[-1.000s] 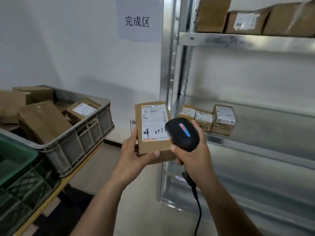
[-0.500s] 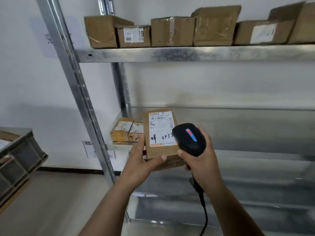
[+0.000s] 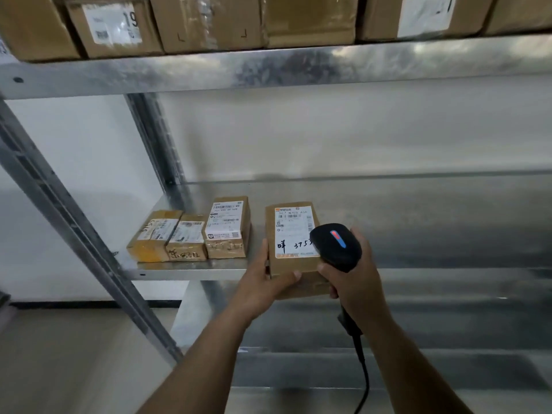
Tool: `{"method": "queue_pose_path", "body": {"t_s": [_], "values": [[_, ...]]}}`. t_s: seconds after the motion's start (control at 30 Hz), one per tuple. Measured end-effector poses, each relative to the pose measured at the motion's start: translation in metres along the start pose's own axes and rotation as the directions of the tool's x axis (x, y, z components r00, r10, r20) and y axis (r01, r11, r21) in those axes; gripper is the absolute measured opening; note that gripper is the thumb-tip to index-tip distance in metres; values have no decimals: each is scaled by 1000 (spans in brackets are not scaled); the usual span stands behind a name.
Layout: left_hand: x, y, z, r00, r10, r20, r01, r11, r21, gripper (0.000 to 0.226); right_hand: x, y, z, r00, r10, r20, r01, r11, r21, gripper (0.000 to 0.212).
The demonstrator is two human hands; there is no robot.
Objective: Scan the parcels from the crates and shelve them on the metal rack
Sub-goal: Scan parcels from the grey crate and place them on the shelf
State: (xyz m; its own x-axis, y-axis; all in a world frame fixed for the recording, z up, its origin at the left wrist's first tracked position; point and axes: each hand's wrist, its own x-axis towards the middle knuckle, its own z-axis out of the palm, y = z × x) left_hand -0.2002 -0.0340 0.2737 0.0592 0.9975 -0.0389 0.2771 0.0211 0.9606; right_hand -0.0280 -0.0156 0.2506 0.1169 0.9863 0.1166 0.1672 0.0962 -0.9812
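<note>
My left hand (image 3: 263, 279) grips a brown cardboard parcel (image 3: 291, 264) by its lower left corner, white label facing me with handwritten digits. The parcel hangs at the front edge of the middle shelf (image 3: 191, 271) of the metal rack, just right of three small parcels (image 3: 191, 237) lined up there. My right hand (image 3: 355, 279) holds a black corded barcode scanner (image 3: 336, 246), whose head overlaps the parcel's right side and covers part of the label.
The upper shelf (image 3: 268, 67) carries a row of several larger cardboard boxes (image 3: 209, 22). A slanted rack post (image 3: 74, 234) stands at the left, with bare floor beside it. The middle shelf stretches bare to the right, and a lower shelf (image 3: 418, 369) lies below my arms.
My view swung right from the crates to the rack and came closer. Both hands carried the parcel and scanner toward the middle shelf, next to the three small parcels.
</note>
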Motion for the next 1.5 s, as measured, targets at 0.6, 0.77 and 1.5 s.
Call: {"method": "queue_pose_path", "body": {"t_s": [0.6,0.77,1.5], "values": [[97,8,-65,966,212,-151,-66,760,647,53,89,18,60,998,54,13,-51,979,-196,82],[112,-6,-96,983,53,-173,117,545,830,51,99,16,77,998,61,17,-55,973,-223,86],[63,-5,-99,954,159,-253,64,718,693,50,70,-18,76,997,15,73,-7,995,-104,92]]}}
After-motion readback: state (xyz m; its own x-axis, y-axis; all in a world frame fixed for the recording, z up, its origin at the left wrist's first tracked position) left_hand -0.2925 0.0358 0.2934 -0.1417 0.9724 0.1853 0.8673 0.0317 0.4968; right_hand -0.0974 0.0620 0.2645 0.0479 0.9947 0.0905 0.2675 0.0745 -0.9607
